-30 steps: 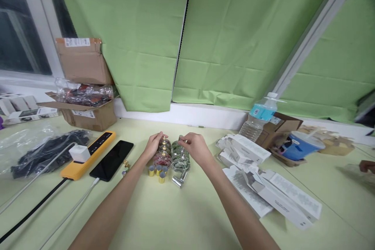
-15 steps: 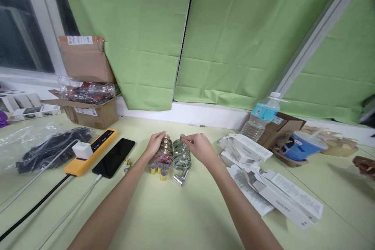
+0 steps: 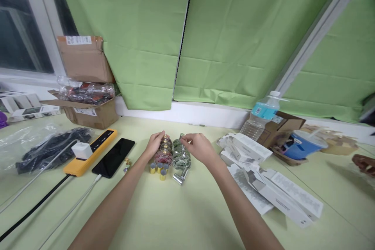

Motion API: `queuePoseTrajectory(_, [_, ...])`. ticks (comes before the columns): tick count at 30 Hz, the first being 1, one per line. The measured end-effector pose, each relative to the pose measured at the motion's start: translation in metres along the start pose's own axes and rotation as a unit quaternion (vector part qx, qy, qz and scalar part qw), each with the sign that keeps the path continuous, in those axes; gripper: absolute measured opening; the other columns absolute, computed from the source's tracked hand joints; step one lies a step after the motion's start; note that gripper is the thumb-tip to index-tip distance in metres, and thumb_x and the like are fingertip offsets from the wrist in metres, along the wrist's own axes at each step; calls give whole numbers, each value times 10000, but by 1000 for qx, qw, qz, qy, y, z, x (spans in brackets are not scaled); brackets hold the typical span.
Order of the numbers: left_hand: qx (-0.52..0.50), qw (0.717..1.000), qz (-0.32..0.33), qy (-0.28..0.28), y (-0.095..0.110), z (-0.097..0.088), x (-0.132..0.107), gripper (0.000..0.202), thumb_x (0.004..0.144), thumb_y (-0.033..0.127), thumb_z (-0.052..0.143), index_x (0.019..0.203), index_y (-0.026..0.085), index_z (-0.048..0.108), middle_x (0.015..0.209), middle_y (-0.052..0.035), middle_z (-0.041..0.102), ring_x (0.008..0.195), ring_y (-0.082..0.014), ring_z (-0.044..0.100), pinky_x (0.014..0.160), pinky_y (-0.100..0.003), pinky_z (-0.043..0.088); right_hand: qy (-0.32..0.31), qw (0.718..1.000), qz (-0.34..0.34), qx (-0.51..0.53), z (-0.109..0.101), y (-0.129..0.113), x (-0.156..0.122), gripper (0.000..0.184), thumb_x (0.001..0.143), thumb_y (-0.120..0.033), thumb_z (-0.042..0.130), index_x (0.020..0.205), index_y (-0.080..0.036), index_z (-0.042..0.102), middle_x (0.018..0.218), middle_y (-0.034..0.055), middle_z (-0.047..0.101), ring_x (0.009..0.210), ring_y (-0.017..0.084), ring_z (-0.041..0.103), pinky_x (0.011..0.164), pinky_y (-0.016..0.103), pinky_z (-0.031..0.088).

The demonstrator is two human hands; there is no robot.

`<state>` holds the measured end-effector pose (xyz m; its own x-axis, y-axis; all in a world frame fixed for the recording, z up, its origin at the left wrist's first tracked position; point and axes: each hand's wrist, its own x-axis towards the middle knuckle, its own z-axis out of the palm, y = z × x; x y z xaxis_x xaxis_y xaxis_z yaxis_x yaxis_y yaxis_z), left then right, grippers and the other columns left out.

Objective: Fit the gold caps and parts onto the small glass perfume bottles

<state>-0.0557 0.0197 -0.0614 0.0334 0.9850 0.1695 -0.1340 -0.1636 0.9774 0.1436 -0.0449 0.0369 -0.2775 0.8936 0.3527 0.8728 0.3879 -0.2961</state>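
Note:
Two close rows of small glass bottles stand on the table, front to back. The left row holds reddish bottles point(image 3: 163, 157) with gold necks. In the right row are green bottles point(image 3: 181, 160) with silver tops. My left hand point(image 3: 154, 144) is closed against the far end of the reddish row, fingertips at the rearmost bottle. My right hand point(image 3: 197, 145) pinches at the silver top of a green bottle; the fingers partly hide what they grip. Several gold caps point(image 3: 162, 175) stand in front of the reddish row. Silver caps point(image 3: 179, 177) lie before the green row.
Left of my hands lie a black phone point(image 3: 113, 158), a yellow power strip point(image 3: 90, 151) and small gold pieces point(image 3: 127, 162). White flattened boxes point(image 3: 281, 199), a water bottle point(image 3: 262, 115) and a blue cup point(image 3: 304, 144) sit on the right. An opened carton point(image 3: 92, 115) stands back left.
Both hands stay nearly in place, with the right fingers shifted very slightly left at the green bottle's top. The bottles and caps look unmoved.

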Motion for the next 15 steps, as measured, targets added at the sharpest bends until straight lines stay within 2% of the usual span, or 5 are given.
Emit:
queuePoseTrajectory(2, [2, 1000, -1, 2, 0, 0, 1, 500, 786, 600, 603, 865, 125, 736, 876, -114, 740, 816, -235, 679, 771, -324, 512, 22, 1000, -4, 17, -8, 0, 1, 247, 899, -421, 576, 936, -255, 755, 848, 44, 737, 683, 180, 633, 609, 263, 392])
queuePoseTrajectory(4, [0, 1000, 0, 2, 1, 0, 1, 476, 786, 584, 608, 845, 128, 734, 852, -105, 740, 801, -229, 678, 767, -320, 509, 77, 996, -21, 42, -22, -5, -3, 290, 900, -420, 582, 1061, -231, 730, 940, 65, 738, 713, 182, 646, 642, 276, 430])
queuePoseTrajectory(8, [-2, 1000, 2, 12, 0, 1, 1, 451, 791, 565, 600, 813, 133, 729, 803, -92, 734, 755, -220, 670, 735, -313, 501, 188, 969, -126, 102, -51, -37, -29, 240, 959, -337, 508, 906, -227, 715, 835, 39, 708, 701, 169, 617, 667, 297, 458])
queuePoseTrajectory(11, [2, 1000, 14, 28, -2, 3, 1, 454, 794, 566, 592, 788, 131, 720, 799, -98, 731, 766, -224, 667, 740, -317, 498, 138, 950, -244, 139, -48, -74, -59, 200, 969, -253, 491, 953, -232, 689, 884, 44, 697, 790, 175, 626, 724, 305, 488])
queuePoseTrajectory(15, [-12, 998, 19, 56, 9, 3, 6, 475, 780, 592, 595, 772, 128, 696, 799, -120, 724, 752, -223, 667, 718, -327, 503, 21, 956, -283, 73, -5, -108, -88, 191, 963, -252, 494, 896, -231, 671, 830, 50, 658, 766, 185, 615, 706, 320, 489])
